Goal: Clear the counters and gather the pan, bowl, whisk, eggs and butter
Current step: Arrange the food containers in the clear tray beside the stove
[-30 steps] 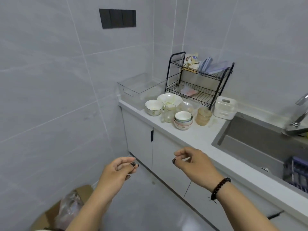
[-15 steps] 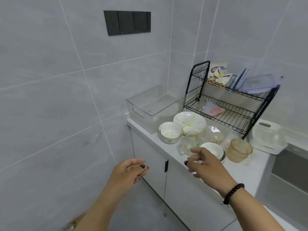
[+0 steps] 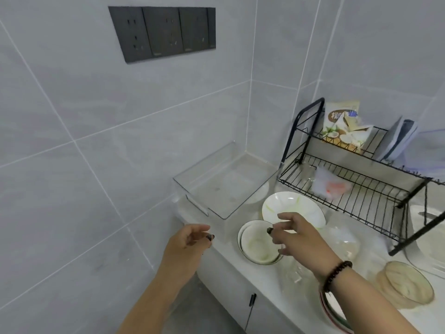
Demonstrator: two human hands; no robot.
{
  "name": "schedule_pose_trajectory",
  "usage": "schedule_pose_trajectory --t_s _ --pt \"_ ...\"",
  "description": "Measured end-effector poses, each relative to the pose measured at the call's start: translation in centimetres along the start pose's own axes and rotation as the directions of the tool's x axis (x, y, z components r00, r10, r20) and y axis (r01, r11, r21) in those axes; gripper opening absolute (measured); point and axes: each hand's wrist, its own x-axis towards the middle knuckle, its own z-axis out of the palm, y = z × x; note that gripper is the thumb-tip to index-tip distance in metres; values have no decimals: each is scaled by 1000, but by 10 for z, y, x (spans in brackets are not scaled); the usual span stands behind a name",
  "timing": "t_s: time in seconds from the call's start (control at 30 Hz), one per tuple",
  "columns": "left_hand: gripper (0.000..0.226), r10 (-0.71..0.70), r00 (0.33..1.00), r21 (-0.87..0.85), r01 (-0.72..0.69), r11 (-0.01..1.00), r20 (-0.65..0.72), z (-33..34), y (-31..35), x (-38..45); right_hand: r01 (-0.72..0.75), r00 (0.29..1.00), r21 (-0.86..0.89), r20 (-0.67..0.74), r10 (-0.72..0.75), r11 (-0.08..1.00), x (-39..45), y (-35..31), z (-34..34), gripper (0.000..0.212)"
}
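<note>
A small white bowl (image 3: 256, 244) stands near the front edge of the white counter (image 3: 260, 273). Behind it lies a wide white plate (image 3: 289, 207) with pale green streaks. My right hand (image 3: 297, 233) hovers over the small bowl's right rim, fingers spread and holding nothing. My left hand (image 3: 186, 247) hangs just off the counter's left corner, fingers loosely curled and empty. A stack of bowls (image 3: 333, 312) is partly hidden under my right forearm. No pan, whisk, eggs or butter are in view.
A clear plastic bin (image 3: 216, 189) sits in the back left corner. A black two-tier wire rack (image 3: 356, 189) holds a snack bag (image 3: 342, 126) and lids. A glass jug (image 3: 296, 271) and an amber glass bowl (image 3: 407, 285) stand on the counter.
The view has closed in on the counter's left end. My right hand reached forward over the small white bowl. My left hand rose towards the counter's corner.
</note>
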Motion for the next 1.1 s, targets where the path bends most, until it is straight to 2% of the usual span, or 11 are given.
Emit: schedule_pose_trajectory --t_s 0.23,0.4,0.47,0.57,0.73,0.9,1.1 --pt "23 29 997 61 -33 998 71 -22 22 116 -184 964 235 -144 222 954 83 -20 33 45" --pt "23 75 988 69 -85 994 137 -36 36 188 -299 922 234 -180 343 925 151 -25 71 64" --pt "23 84 984 81 -98 992 159 -39 36 204 -358 900 237 -169 401 903 167 -23 84 61" --pt "23 96 976 86 -115 990 197 -48 33 219 -413 874 236 -170 455 880 176 -18 97 46" --pt "25 89 981 50 -99 994 173 -64 27 245 -385 861 224 -263 435 896 179 -11 103 25" --pt "26 123 970 62 -139 988 209 -70 23 258 -337 846 229 -352 400 913 180 -16 110 32" --pt "25 226 958 56 -239 969 176 -70 21 261 -324 859 211 -344 380 922 173 -19 117 38"
